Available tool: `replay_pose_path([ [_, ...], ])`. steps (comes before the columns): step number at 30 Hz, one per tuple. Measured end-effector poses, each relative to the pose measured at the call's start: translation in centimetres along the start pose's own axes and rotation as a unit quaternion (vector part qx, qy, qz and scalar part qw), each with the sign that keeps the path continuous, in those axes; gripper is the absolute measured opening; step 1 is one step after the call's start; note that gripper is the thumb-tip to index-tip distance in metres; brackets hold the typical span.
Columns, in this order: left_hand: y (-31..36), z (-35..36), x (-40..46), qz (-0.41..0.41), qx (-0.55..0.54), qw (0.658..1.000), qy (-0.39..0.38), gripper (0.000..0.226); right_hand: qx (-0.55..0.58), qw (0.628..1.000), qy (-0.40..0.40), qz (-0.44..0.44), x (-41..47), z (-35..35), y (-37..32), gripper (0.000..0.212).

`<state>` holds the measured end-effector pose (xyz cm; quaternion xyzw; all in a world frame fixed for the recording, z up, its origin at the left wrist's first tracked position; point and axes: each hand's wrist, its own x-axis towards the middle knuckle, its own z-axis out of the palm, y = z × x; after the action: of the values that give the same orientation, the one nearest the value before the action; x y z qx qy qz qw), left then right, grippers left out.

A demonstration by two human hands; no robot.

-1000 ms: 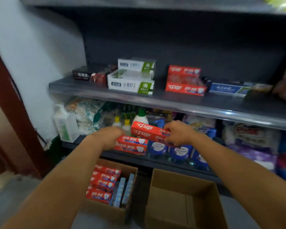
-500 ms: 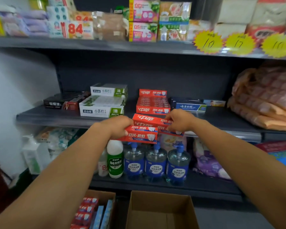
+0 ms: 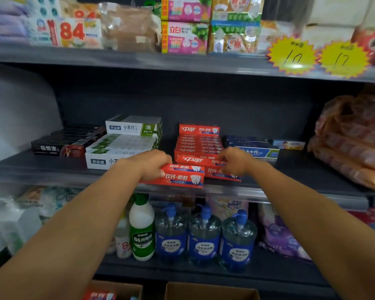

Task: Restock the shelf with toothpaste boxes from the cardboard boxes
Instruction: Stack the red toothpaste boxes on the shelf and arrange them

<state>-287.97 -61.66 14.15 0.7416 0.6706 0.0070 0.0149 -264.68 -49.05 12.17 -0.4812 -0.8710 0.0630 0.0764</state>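
My left hand [image 3: 150, 164] grips a stack of red toothpaste boxes [image 3: 183, 177] at the front lip of the middle shelf [image 3: 52, 172]. My right hand [image 3: 235, 162] holds another pair of red toothpaste boxes [image 3: 200, 160] just right of them, in front of the red toothpaste stack [image 3: 198, 139] standing on the shelf. White-green toothpaste boxes [image 3: 126, 144] and black ones [image 3: 67, 144] lie to the left, blue ones [image 3: 256, 149] to the right. Two cardboard boxes show at the bottom edge: the left one [image 3: 119, 289] with red boxes inside, the right one [image 3: 210, 292].
Orange wrapped packs [image 3: 353, 137] fill the shelf's right end. The lower shelf holds a white-green bleach bottle [image 3: 141, 228] and three blue pump bottles [image 3: 204, 234]. The upper shelf carries packaged goods and yellow price tags [image 3: 292, 56].
Both hands have lifted the red boxes from the lower-shelf level up to the middle shelf's front edge. My view has tilted upward, so the cardboard boxes have slid to the bottom edge.
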Motion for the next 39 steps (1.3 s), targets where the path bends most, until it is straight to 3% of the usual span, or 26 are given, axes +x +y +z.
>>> replay_pose_path([
  [8, -0.9, 0.1, 3.4, -0.007, -0.009, 1.0, -0.018, 0.036, -0.009, 1.0, -0.02, 0.0, 3.9, 2.3, 1.7, 0.036],
  [25, -0.5, 1.8, 7.7, -0.007, -0.031, 0.999, -0.039, 0.041, -0.15, 0.984, 0.086, -0.04, 7.5, 3.0, 2.8, 0.037],
  [39, 0.4, 2.8, 10.2, -0.01, -0.019, 0.999, -0.034, 0.043, -0.164, 0.984, 0.058, -0.047, 7.9, 2.2, 4.0, 0.043],
])
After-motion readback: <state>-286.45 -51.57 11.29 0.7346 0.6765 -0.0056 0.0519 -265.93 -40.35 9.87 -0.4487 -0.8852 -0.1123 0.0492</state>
